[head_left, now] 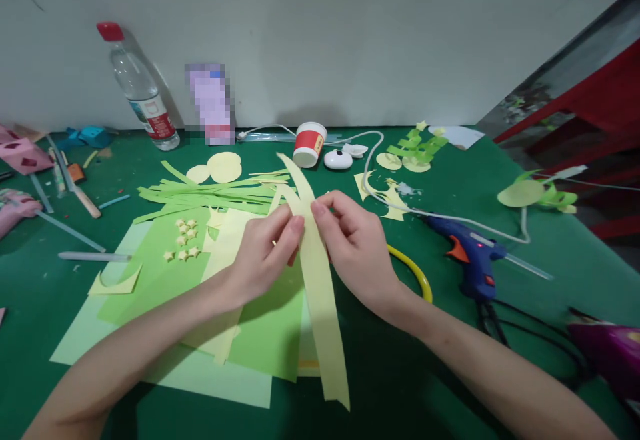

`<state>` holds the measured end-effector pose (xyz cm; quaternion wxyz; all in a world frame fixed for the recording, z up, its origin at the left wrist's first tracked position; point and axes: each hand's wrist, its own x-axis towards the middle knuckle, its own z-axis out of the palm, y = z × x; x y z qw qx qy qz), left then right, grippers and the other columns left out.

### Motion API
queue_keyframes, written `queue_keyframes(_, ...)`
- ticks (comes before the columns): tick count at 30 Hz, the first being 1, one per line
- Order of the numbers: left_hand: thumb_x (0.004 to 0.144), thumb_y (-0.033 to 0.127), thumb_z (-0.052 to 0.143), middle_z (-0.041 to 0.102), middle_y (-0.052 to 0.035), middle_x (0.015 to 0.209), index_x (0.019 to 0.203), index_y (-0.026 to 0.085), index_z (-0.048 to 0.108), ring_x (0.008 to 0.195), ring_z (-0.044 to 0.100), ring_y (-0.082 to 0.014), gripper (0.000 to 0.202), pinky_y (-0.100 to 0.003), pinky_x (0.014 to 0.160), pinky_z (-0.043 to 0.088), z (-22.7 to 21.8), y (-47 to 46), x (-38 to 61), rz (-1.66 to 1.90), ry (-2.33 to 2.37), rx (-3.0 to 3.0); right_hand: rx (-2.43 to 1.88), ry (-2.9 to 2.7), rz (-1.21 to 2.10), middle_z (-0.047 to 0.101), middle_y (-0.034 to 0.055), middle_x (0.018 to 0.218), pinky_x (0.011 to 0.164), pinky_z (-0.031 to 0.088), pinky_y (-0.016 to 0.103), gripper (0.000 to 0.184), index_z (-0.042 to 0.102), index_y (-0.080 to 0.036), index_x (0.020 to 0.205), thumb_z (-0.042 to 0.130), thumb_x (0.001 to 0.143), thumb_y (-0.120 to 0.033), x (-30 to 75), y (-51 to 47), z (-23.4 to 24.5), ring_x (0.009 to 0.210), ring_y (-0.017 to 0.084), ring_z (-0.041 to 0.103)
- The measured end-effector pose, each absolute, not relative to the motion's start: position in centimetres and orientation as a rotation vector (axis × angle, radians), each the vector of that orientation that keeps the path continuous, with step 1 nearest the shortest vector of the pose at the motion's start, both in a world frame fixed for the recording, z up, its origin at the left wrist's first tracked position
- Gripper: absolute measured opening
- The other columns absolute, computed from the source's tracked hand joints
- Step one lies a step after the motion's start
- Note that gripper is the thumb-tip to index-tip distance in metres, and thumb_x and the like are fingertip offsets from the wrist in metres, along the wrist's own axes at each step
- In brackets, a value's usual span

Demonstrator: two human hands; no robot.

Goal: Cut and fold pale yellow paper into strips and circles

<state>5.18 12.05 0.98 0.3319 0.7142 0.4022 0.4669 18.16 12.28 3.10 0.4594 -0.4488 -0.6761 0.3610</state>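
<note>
Strip (pixel 319 297), pinched by the left hand (pixel 265 250) and the right hand (pixel 354 243), could tear crookedly should they pull unevenly.

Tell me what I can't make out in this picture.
Head view:
Pale yellow strip: edges partly covered by left hand and right hand.
Yellow curved thing: partly hidden behind the right hand.
Purple upright item: details blurred by pixelation.
Magenta object: cut off by the right edge.

The green tabletop (pixel 30 333) carries paper sheets (pixel 270 340), a bottle (pixel 150 110), a cup (pixel 309 145) and a glue gun (pixel 475 253).
</note>
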Motion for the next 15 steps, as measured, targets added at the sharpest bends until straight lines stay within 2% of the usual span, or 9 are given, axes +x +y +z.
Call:
queue_keyframes(9, 0.090, 0.025, 0.029, 0.041, 0.0060, 0.042, 0.060, 0.018, 0.038, 0.036, 0.040, -0.0067, 0.032, -0.019, 0.039, 0.033, 0.5, 11.7, 5.8, 1.243, 1.090, 1.972, -1.196, -1.622, 0.751, 0.035, -0.0077, 0.044, 0.038, 0.022, 0.022, 0.017, 0.040, -0.022, 0.070, 0.038, 0.087, -0.028, 17.7, 11.9, 1.9, 0.036, 0.008, 0.032)
queue_keyframes(15, 0.090, 0.024, 0.030, 0.047, 0.0050, 0.045, 0.063, 0.017, 0.042, 0.038, 0.044, -0.0063, 0.031, -0.016, 0.037, 0.034, 0.4, 11.9, 5.5, 1.287, 0.983, 1.952, -1.141, -1.602, 0.891, 0.032, -0.0076, 0.046, 0.038, 0.021, 0.022, 0.018, 0.040, -0.022, 0.068, 0.039, 0.085, -0.028, 17.7, 12.0, 1.8, 0.037, 0.008, 0.029)
